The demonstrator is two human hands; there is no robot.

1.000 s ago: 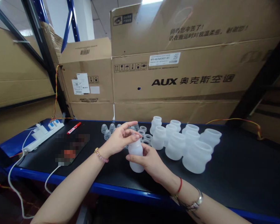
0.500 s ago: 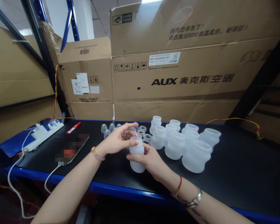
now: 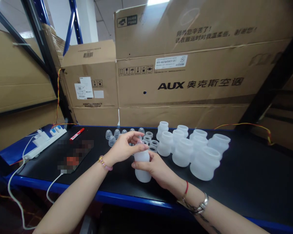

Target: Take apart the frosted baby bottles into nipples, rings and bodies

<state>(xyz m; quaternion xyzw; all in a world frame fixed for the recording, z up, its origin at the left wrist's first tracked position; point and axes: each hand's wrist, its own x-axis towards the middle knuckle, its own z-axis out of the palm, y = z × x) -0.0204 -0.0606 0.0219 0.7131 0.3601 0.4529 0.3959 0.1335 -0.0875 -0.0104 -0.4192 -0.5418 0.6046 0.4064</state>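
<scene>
A frosted white baby bottle (image 3: pixel 142 174) stands upright near the front of the black tabletop, a clear teat (image 3: pixel 140 139) showing at its top. My right hand (image 3: pixel 154 167) is wrapped round the bottle's body, thumb across its front. At the neck, my left hand (image 3: pixel 126 144) grips the top ring, thumb in front and fingers curled behind the teat. Just behind my hands lie several clear ring collars (image 3: pixel 154 143), partly hidden. Several clear domed caps (image 3: pixel 112 140) sit to the left of them. To the right is a group of open frosted bottles (image 3: pixel 182 152).
A phone (image 3: pixel 78 159) with a white cable lies at the left. Beyond it are a red marker (image 3: pixel 77 134) and a white power strip (image 3: pixel 46 141). Large cardboard boxes (image 3: pixel 197 107) wall off the back. The table's blue edge (image 3: pixel 126 199) runs along the front.
My left hand's thumb has shifted right across the bottle's neck and its wrist has turned a little. The bottle and my right hand have barely moved.
</scene>
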